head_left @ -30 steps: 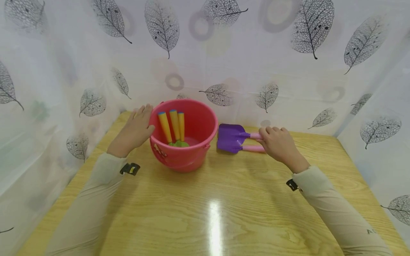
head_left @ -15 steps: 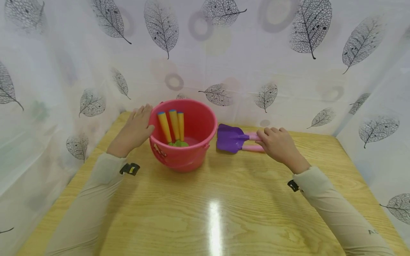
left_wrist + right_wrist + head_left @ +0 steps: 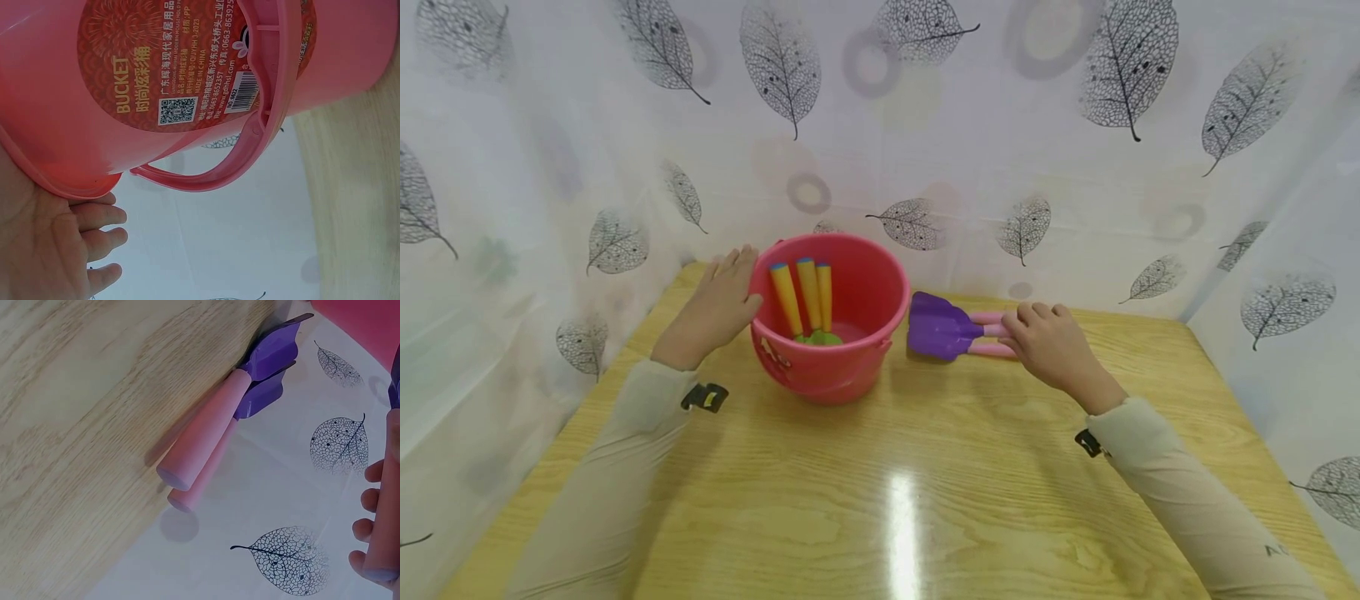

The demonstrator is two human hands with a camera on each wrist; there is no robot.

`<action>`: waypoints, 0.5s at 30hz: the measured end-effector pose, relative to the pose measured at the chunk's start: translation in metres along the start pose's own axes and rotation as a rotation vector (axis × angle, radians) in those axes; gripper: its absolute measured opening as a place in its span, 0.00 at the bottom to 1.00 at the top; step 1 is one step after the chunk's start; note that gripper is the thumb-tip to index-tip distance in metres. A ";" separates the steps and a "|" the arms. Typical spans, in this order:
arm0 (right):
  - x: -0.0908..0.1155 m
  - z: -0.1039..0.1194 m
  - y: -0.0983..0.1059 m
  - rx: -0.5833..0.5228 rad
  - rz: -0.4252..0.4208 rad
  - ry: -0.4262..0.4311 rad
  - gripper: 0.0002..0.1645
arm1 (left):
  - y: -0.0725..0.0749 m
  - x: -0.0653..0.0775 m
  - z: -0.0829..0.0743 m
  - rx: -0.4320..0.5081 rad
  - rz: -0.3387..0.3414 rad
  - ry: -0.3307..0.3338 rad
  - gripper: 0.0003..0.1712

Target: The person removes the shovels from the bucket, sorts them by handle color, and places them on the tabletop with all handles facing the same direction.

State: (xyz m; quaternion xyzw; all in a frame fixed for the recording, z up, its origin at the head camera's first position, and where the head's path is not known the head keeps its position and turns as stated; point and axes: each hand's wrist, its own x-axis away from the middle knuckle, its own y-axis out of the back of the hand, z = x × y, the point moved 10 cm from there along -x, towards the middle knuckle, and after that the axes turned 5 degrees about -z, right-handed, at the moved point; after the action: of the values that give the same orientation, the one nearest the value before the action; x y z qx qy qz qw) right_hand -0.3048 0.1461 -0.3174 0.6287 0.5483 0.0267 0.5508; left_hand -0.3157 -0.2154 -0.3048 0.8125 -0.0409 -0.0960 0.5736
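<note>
My left hand [image 3: 711, 304] rests against the left rim of a pink bucket [image 3: 827, 375], its fingers nearly straight; in the left wrist view they lie outside the rim. Inside the bucket stand three yellow handles [image 3: 808, 292] with blue ends and green lower parts. With curled fingers my right hand [image 3: 1052, 350] holds a toy shovel by its pink handle [image 3: 382, 519]; its purple blade is mostly cut off in the right wrist view. Two similar shovels lie beside each other on the table, the nearer handle [image 3: 206, 431] overlapping the other, whose purple blade [image 3: 265, 397] shows behind.
The wooden table [image 3: 820, 500] ends at a white curtain [image 3: 940, 142] printed with leaves, which also runs along both sides. The bucket's pink carrying handle [image 3: 250, 159] hangs down its side, near a red printed label [image 3: 137, 69].
The shovel in my right hand has shifted slightly toward me, so the handle of another shovel now shows behind it. My left hand and the bucket have stayed put.
</note>
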 end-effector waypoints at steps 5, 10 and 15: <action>0.002 0.002 -0.002 -0.008 0.022 0.003 0.16 | -0.001 -0.001 0.001 -0.003 0.004 0.003 0.39; 0.004 0.003 -0.005 -0.028 0.038 0.002 0.13 | -0.002 -0.001 0.002 0.000 0.005 0.009 0.39; 0.007 0.004 -0.010 -0.038 0.075 0.014 0.12 | -0.002 -0.001 0.002 -0.004 0.005 0.007 0.39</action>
State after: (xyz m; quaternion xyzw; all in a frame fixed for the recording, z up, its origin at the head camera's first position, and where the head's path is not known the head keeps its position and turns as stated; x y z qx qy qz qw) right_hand -0.3060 0.1464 -0.3305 0.6380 0.5275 0.0619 0.5575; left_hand -0.3176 -0.2163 -0.3072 0.8116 -0.0408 -0.0922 0.5755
